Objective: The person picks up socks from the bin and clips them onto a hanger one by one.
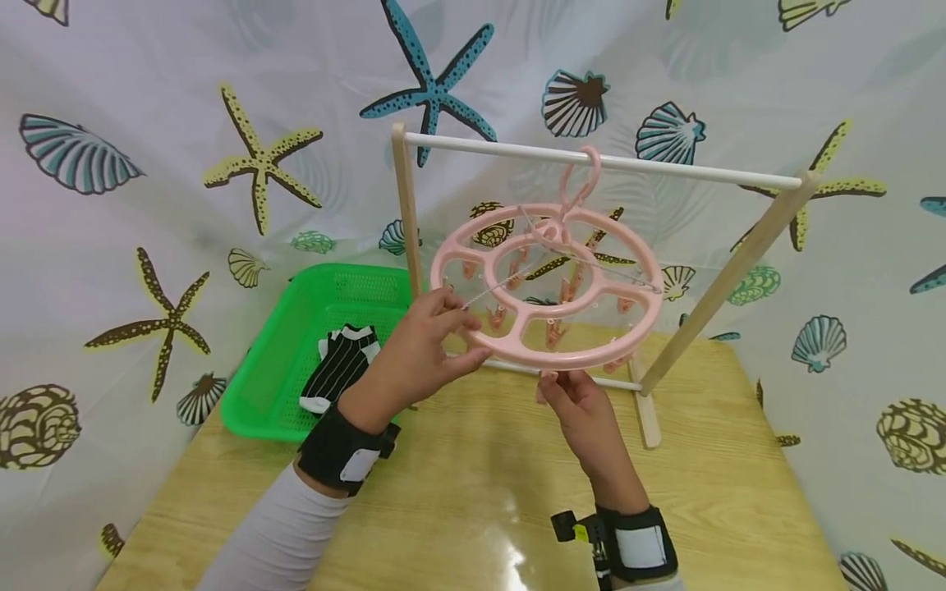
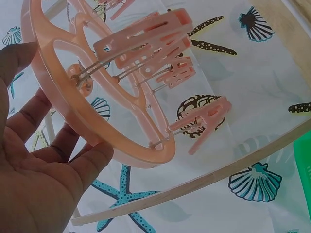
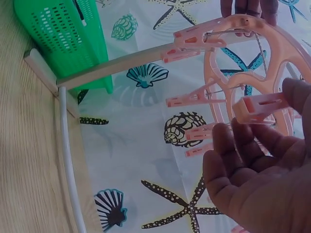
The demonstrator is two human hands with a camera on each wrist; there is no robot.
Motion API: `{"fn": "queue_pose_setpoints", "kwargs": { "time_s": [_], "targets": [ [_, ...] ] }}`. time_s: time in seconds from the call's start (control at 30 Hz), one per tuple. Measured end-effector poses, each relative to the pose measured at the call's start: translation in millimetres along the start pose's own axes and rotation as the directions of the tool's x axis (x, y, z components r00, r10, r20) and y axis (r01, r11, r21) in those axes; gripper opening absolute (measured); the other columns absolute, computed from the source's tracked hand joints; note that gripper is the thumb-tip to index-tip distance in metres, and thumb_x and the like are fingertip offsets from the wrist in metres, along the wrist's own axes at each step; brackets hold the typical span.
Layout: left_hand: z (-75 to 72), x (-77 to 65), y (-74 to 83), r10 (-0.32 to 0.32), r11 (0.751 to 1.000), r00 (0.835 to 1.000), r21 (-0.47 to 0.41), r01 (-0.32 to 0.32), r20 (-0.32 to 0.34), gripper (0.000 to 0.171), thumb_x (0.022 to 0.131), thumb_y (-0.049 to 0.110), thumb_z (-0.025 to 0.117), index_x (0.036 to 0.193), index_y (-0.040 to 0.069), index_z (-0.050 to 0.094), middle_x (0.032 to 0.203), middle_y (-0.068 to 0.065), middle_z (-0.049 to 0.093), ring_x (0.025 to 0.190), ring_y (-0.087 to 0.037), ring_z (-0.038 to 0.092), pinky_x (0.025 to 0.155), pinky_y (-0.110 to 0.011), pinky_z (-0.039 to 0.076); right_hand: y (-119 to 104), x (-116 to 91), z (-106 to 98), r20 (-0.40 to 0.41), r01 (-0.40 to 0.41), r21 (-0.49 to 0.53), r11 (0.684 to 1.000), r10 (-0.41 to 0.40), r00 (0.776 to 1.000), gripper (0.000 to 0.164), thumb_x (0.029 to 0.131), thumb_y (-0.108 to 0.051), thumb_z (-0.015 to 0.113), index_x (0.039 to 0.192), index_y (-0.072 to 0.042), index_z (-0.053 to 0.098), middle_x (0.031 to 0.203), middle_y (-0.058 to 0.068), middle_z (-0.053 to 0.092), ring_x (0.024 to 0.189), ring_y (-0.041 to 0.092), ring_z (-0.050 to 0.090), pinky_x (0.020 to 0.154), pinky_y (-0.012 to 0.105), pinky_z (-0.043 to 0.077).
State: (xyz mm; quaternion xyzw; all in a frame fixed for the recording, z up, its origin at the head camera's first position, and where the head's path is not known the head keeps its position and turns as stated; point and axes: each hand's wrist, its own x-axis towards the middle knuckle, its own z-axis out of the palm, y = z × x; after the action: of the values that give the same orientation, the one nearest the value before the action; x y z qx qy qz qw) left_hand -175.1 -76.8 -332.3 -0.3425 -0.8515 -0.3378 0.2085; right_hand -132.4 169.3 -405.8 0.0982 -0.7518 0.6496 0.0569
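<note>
A pink oval clip hanger (image 1: 562,359) hangs by its hook (image 1: 591,176) from the white bar of a wooden rack. My left hand (image 1: 424,345) grips the left front of its rim, thumb on one side and fingers on the other; the left wrist view shows the same hold on the rim (image 2: 63,107). Under the front edge, my right hand (image 1: 584,410) pinches a pink clothespin (image 3: 262,107) between thumb and fingers, the other fingers loosely bent. Several more clothespins (image 2: 146,36) dangle from the ring on short chains, with nothing clipped in those that show.
A green basket (image 1: 236,402) stands at the left behind my left forearm, holding black-and-white striped socks (image 1: 340,365). The rack's right post (image 1: 727,283) and foot (image 1: 647,419) rise from the wooden table (image 1: 458,501). Behind hangs a curtain (image 1: 325,49) printed with shells and starfish.
</note>
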Motion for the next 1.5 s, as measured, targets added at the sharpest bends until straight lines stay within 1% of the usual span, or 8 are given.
{"fn": "queue_pose_setpoints", "kwargs": {
  "time_s": [0.53, 0.83, 0.97, 1.1, 1.2, 1.3, 1.4, 1.5],
  "targets": [
    [1.6, -2.6, -0.4, 0.013, 1.000, 1.000, 0.012, -0.013, -0.005, 0.022, 0.082, 0.020, 0.082, 0.095, 0.005, 0.072, 0.107, -0.009, 0.055, 0.106, -0.026, 0.050, 0.092, -0.040, 0.047, 3, -7, 6, -0.034, 0.020, 0.194, 0.981, -0.014, 0.999, 0.024, 0.096, 0.000, 0.063, 0.114, 0.010, 0.052, 0.099, 0.011, 0.058, 0.094, 0.021, 0.062, 0.082, 0.030, 0.054],
    [5.0, -9.9, -4.5, 0.039, 0.999, 0.999, 0.031, -0.038, -0.027, 0.023, 0.081, 0.020, 0.084, 0.096, 0.006, 0.073, 0.112, -0.013, 0.056, 0.111, -0.030, 0.051, 0.094, -0.043, 0.047, 2, -11, 8, -0.052, 0.018, 0.149, 0.989, -0.011, 0.999, 0.015, 0.098, -0.001, 0.060, 0.104, 0.010, 0.054, 0.090, 0.009, 0.061, 0.087, 0.024, 0.064, 0.076, 0.030, 0.055],
    [4.0, -16.6, -17.2, 0.042, 0.999, 0.998, 0.003, -0.042, -0.046, 0.022, 0.084, 0.018, 0.082, 0.101, 0.006, 0.074, 0.120, -0.015, 0.057, 0.120, -0.032, 0.049, 0.098, -0.045, 0.045, 2, -12, 3, -0.067, -0.013, 0.131, 0.991, 0.022, 0.997, 0.014, 0.098, -0.002, 0.060, 0.105, 0.010, 0.055, 0.092, 0.012, 0.061, 0.087, 0.024, 0.064, 0.077, 0.031, 0.056],
    [-7.8, -31.5, -45.4, -0.081, 0.997, 0.996, -0.006, 0.081, -0.047, 0.020, 0.090, 0.016, 0.076, 0.105, 0.003, 0.072, 0.124, -0.016, 0.057, 0.121, -0.034, 0.050, 0.095, -0.048, 0.046, 2, -12, 0, -0.089, -0.044, 0.141, 0.989, 0.057, 0.994, 0.016, 0.098, -0.002, 0.059, 0.105, 0.011, 0.053, 0.094, 0.013, 0.061, 0.091, 0.025, 0.065, 0.079, 0.032, 0.056],
    [-18.7, -46.5, -77.6, -0.253, 0.967, 0.967, 0.005, 0.253, 0.005, 0.021, 0.094, 0.016, 0.070, 0.108, 0.000, 0.070, 0.123, -0.019, 0.056, 0.115, -0.038, 0.053, 0.090, -0.051, 0.046, 1, -12, -1, -0.100, -0.061, 0.146, 0.987, 0.076, 0.992, 0.015, 0.099, -0.001, 0.058, 0.105, 0.012, 0.052, 0.096, 0.012, 0.061, 0.092, 0.026, 0.064, 0.080, 0.032, 0.055],
    [-28.6, -61.9, -117.7, -0.394, 0.919, 0.916, 0.043, 0.392, 0.071, 0.024, 0.097, 0.016, 0.065, 0.109, -0.004, 0.068, 0.119, -0.025, 0.056, 0.105, -0.042, 0.056, 0.085, -0.053, 0.047, 0, -12, 0, -0.111, -0.076, 0.154, 0.985, 0.093, 0.989, 0.014, 0.099, -0.001, 0.058, 0.103, 0.010, 0.051, 0.094, 0.010, 0.062, 0.092, 0.026, 0.064, 0.080, 0.032, 0.055],
    [-38.4, -76.7, -157.4, -0.469, 0.880, 0.871, 0.162, 0.447, 0.143, 0.027, 0.097, 0.016, 0.062, 0.107, -0.008, 0.068, 0.114, -0.030, 0.058, 0.102, -0.045, 0.056, 0.085, -0.055, 0.046, 0, -13, 2, -0.122, -0.085, 0.168, 0.982, 0.106, 0.987, 0.012, 0.099, 0.000, 0.058, 0.102, 0.010, 0.051, 0.093, 0.009, 0.064, 0.092, 0.026, 0.065, 0.080, 0.032, 0.055],
    [-45.5, -88.6, -190.2, -0.509, 0.850, 0.830, 0.286, 0.442, 0.230, 0.030, 0.096, 0.016, 0.062, 0.106, -0.012, 0.067, 0.108, -0.031, 0.062, 0.102, -0.047, 0.058, 0.086, -0.055, 0.047, 0, -14, 3, -0.125, -0.094, 0.179, 0.979, 0.117, 0.985, 0.012, 0.099, 0.000, 0.058, 0.102, 0.010, 0.051, 0.093, 0.010, 0.064, 0.092, 0.026, 0.066, 0.081, 0.032, 0.055]
  ]
}}
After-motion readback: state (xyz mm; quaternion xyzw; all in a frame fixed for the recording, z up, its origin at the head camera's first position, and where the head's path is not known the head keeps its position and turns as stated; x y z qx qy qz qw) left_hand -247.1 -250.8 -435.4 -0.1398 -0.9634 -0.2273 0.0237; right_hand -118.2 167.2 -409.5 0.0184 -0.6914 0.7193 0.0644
